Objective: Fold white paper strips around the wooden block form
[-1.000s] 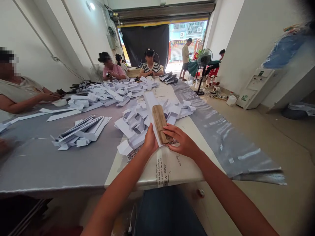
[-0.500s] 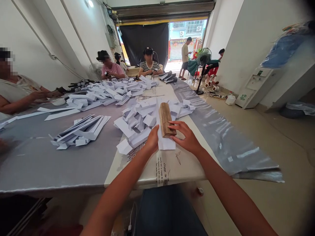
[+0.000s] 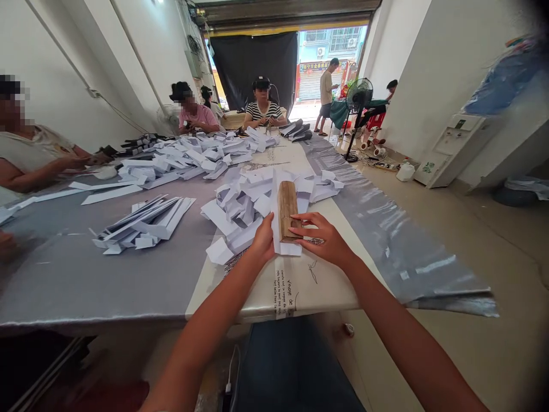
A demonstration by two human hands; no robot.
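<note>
A wooden block (image 3: 289, 206), long with a rounded top, lies lengthwise on a white paper strip (image 3: 285, 248). My right hand (image 3: 328, 237) grips the block's near end from the right, with its fingertips on the wood. At the strip's left edge, my left hand (image 3: 263, 239) holds the paper with the thumb up along it; its other fingers are mostly hidden. Directly behind and left of the block spreads a pile of folded white paper pieces (image 3: 240, 200).
A stack of folded paper strips (image 3: 148, 223) lies on the grey tablecloth (image 3: 128, 286) at left. Farther back is a larger paper heap (image 3: 193, 154), with dark pieces (image 3: 295, 130) beside it. Co-workers sit around the far and left sides. A standing fan (image 3: 358, 97) is beyond the table.
The view has shifted slightly. The block sits a little nearer the strip's near end, and less paper shows in front of it. Both hands keep their hold.
</note>
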